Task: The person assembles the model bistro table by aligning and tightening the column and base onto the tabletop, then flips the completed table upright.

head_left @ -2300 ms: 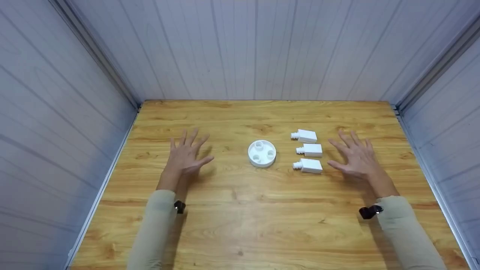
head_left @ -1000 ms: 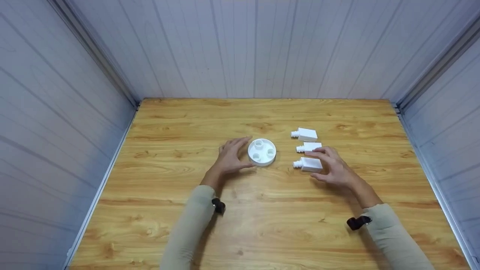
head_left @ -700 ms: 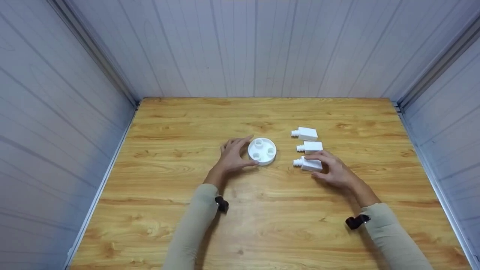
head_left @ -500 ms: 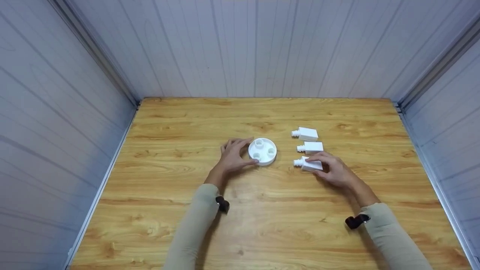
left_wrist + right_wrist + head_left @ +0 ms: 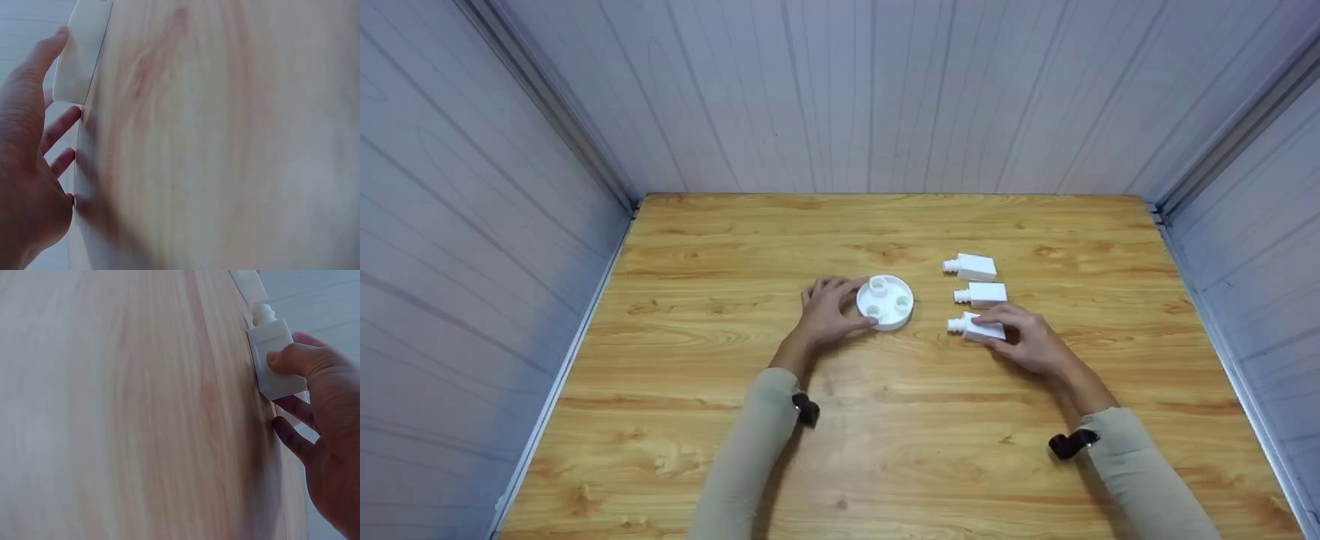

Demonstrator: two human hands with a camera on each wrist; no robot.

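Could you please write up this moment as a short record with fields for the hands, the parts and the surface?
left hand: the left hand touches the rim of the round white disc, thumb and fingers on its left side
right hand: the right hand grips the nearest white block, thumb on its top face
disc: lies flat, three round sockets facing up
other blocks: middle white block and far white block, untouched, necks pointing left
surface: wooden table, pale panelled walls around it
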